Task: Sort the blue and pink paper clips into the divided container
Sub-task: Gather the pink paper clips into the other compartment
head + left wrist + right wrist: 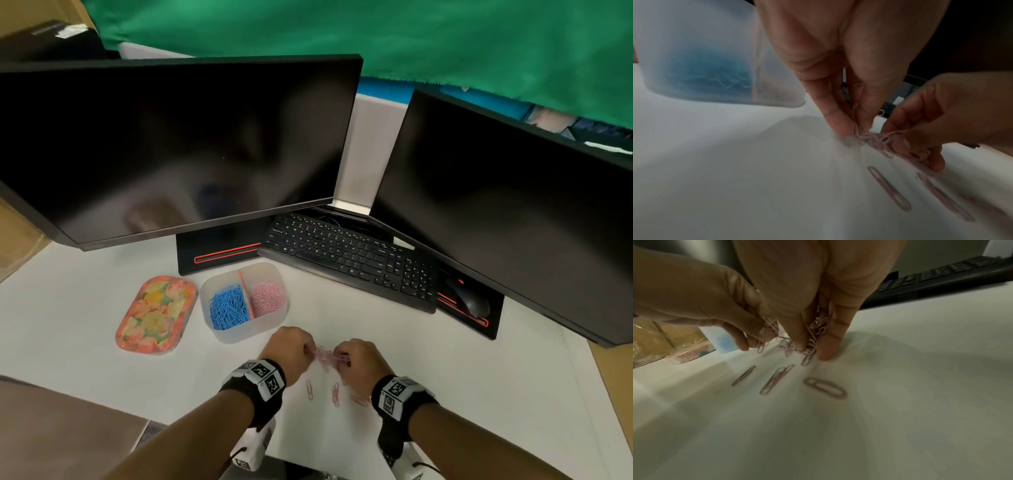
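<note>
A floral lid (pixel 157 314) lay leftmost, beside the divided container (pixel 239 334) with blue clips (pixel 228 308) left of its divider and pink clips (pixel 267 298) right. Nearer, the left hand (pixel 286 349) and right hand (pixel 359 359) each pinched one tangled pink clip bunch (pixel 797 340) between them, just above the desk (pixel 85 335). Loose pink clips (pixel 825 388) lay below.

Frosted plastic container (pixel 239 334), smooth matt white desk (pixel 85 308), glossy floral tray (pixel 156 315).
</note>
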Demonstrator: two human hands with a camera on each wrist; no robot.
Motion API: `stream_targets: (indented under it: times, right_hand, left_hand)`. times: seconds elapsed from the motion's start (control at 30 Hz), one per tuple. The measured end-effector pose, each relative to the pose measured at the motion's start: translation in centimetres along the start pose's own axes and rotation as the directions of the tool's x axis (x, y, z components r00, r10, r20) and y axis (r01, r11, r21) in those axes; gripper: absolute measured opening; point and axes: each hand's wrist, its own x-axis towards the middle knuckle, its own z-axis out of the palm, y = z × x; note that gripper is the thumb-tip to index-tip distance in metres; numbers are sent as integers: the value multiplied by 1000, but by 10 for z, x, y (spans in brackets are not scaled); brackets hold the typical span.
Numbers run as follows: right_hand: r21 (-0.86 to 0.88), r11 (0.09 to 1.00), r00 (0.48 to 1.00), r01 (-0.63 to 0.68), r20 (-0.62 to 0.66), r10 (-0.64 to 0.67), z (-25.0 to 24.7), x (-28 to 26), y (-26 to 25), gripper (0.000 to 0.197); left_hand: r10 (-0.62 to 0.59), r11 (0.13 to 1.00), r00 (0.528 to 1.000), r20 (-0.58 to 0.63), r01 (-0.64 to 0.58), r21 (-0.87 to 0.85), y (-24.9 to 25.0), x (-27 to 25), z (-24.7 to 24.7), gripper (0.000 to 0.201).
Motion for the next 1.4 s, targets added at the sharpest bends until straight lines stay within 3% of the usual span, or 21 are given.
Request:
stream_targets:
  times: [0.3, 0.47, 0.53, 0.77, 0.87, 0.97, 1.2, 1.4]
  right_hand:
    - [210, 972, 994, -107, 22, 105, -6, -1, 10, 15]
    - [303, 939, 986, -165, 50, 158, -7, -3, 9, 10]
    - [370, 909, 982, -189, 48, 185, -10, -6, 4, 13]
    - [553, 823, 991, -130, 47, 125, -45, -2, -60, 8]
    - [526, 847, 997, -77, 25, 75, -59, 18, -94, 4]
    - [462, 887, 1000, -19, -2, 22, -60, 47, -123, 7]
    - [212, 977, 999, 23, -31, -17, -50, 90, -159, 22]
    - [370, 927, 996, -57, -41, 77, -67, 83, -134, 24]
  left_hand:
    - [71, 983, 983, -170, -97, -155, 11, -7, -55, 9]
    - [-95, 979, 956, -278, 40, -199, 1, 4, -105, 19]
    - [-149, 985, 937, -317, 112, -131, -5, 12, -116, 19]
    - [-219, 976, 950, -223, 215, -44, -14, 27, -121, 14]
    - [-242, 968, 910, -338, 202, -148, -22, 23, -128, 4]
    - [-240, 965, 870, -432, 163, -206, -31, 10, -135, 16]
    - [-203, 975, 908, -366, 151, -166, -41, -29, -115, 18]
    - [-85, 996, 977, -195, 79, -39, -37, -40, -80, 15]
